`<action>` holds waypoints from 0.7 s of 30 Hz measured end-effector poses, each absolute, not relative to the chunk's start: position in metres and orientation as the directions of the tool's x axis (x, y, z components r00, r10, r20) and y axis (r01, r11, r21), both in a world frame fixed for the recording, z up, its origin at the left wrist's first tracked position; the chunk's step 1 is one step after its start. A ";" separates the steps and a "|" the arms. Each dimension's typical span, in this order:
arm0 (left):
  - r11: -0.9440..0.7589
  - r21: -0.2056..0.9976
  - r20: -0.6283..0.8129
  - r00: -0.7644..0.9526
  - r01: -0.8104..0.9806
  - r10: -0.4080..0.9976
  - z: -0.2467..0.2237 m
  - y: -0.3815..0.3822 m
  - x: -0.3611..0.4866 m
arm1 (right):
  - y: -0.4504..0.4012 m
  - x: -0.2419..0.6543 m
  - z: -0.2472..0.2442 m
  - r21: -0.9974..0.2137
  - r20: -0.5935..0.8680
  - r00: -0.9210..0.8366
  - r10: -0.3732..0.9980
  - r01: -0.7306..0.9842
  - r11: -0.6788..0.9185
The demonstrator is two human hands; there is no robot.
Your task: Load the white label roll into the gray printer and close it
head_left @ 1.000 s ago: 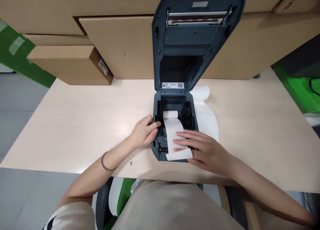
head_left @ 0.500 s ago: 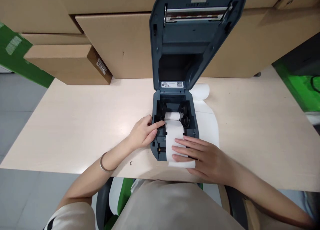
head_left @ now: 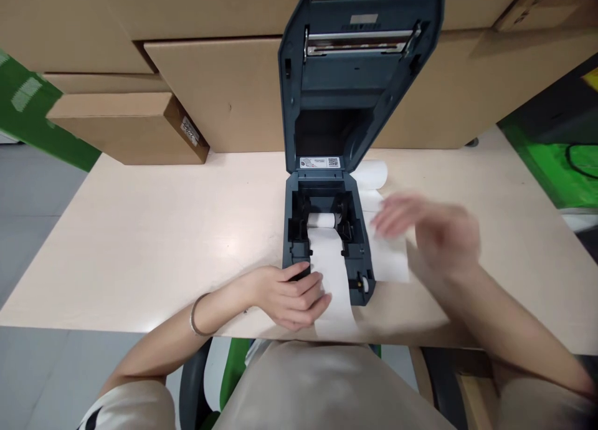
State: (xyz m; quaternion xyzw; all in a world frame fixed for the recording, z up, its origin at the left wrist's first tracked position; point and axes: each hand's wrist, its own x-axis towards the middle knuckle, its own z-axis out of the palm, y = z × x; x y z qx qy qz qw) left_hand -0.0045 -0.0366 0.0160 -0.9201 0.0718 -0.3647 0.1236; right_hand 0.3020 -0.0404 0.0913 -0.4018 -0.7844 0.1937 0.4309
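A dark blue-grey plastic printer (head_left: 322, 176) stands on the pale wood-grain table (head_left: 187, 230), its angular lid (head_left: 348, 93) raised at the back. Inside the printer's base sits a small white paper roll (head_left: 321, 220), with a smooth white paper strip (head_left: 329, 262) running forward from it, out over the printer's front edge. The left hand (head_left: 292, 296) is at the printer's front left corner, fingers slightly bent and touching the strip; whether they pinch it I cannot tell. The right hand (head_left: 427, 224) is raised to the printer's right, above a wide white paper sheet (head_left: 387, 258); blur hides whether its fingers are apart or together. A flat brown cardboard box (head_left: 116, 129) lies behind and left of the printer.
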 end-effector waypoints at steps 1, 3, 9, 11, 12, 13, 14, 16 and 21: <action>-0.949 -0.313 0.642 0.729 -0.033 -0.237 0.015 -0.037 -0.003 | -0.019 0.309 0.091 -0.720 0.559 -0.081 0.825 0.446 0.532; -0.930 -0.366 0.634 0.722 -0.035 -0.277 0.015 -0.037 -0.002 | 0.022 0.317 0.094 -0.800 0.519 0.113 0.847 0.413 0.435; -0.951 -0.180 0.592 0.745 -0.250 -0.308 0.015 -0.039 -0.003 | 0.081 0.303 0.130 -0.974 0.158 0.124 0.980 0.185 0.134; -0.955 -0.049 0.577 0.772 -0.291 -0.265 0.015 -0.039 -0.004 | 0.083 0.295 0.140 -0.958 0.180 0.061 0.982 0.236 0.161; -0.953 0.001 0.575 0.780 -0.302 -0.247 0.014 -0.039 -0.004 | 0.082 0.292 0.143 -0.941 0.214 0.029 0.976 0.276 0.198; -0.951 0.031 0.576 0.783 -0.308 -0.235 0.012 -0.039 -0.005 | 0.081 0.289 0.146 -0.917 0.256 -0.011 0.967 0.315 0.246; -0.950 0.043 0.577 0.784 -0.309 -0.229 0.010 -0.039 -0.006 | 0.078 0.286 0.147 -0.890 0.297 -0.051 0.954 0.347 0.296; -0.952 0.035 0.596 0.771 -0.303 -0.223 0.003 -0.040 -0.007 | 0.070 0.280 0.149 -0.847 0.380 -0.092 0.920 0.366 0.386; -0.952 0.180 0.625 0.776 -0.247 -0.083 -0.021 -0.039 -0.004 | 0.028 0.275 0.148 -0.760 0.580 -0.206 0.788 0.212 0.614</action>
